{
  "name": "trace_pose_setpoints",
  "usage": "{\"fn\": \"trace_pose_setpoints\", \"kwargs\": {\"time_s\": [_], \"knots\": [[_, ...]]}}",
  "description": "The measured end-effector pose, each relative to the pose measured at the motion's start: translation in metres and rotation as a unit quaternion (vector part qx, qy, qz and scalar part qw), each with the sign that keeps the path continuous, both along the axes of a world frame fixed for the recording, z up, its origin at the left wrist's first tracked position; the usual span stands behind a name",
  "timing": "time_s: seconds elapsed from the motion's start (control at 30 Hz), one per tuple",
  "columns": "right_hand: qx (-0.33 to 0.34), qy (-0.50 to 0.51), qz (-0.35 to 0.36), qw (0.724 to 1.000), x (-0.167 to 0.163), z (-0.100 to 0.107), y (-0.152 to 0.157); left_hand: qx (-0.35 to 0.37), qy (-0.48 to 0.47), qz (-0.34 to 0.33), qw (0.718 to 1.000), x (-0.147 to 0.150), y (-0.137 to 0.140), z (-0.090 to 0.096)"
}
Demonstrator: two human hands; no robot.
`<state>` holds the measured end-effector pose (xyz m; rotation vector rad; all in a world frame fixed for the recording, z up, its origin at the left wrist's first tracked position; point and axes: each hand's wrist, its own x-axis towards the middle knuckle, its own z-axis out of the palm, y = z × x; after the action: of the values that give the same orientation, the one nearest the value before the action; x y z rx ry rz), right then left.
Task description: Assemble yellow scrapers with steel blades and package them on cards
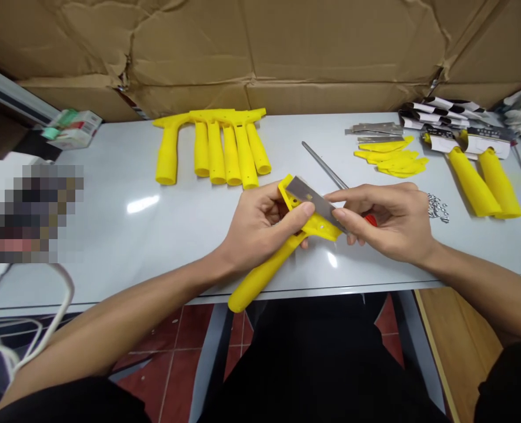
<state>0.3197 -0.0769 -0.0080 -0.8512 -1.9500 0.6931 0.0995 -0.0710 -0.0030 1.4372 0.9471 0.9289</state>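
My left hand (267, 220) is closed around a yellow plastic scraper handle (264, 273), its grip slanting down toward the table's front edge. A flat grey metal blade (316, 202) lies against the scraper's wide head, and my left thumb presses on it. My right hand (388, 220) pinches the blade's right end between thumb and fingers. Behind the right hand stretches the metal shaft of a screwdriver (324, 164); a bit of red shows under the palm. Whether that hand touches the screwdriver, I cannot tell.
Several yellow scraper handles (211, 141) stand in a row at the back. To the right are yellow strips (393, 158), metal blades (373, 129), small screws (437, 207), two scrapers with black-and-white sleeves (476, 182) and folded sleeves (441, 111). Cardboard (243, 47) lines the back; a white cable (62, 294) hangs left.
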Motion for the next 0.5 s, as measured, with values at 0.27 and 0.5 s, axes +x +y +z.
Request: {"fn": "trace_pose_setpoints", "kwargs": {"time_s": [0.27,0.5], "knots": [[-0.019,0.016,-0.002,1.0,0.001,-0.004,0.001,-0.018,-0.015,-0.013,1.0,-0.001,0.001,-0.001],[-0.075,0.124,-0.014,0.989,0.01,-0.004,0.014,-0.051,-0.049,-0.036,0.997,-0.003,0.016,-0.008]]}}
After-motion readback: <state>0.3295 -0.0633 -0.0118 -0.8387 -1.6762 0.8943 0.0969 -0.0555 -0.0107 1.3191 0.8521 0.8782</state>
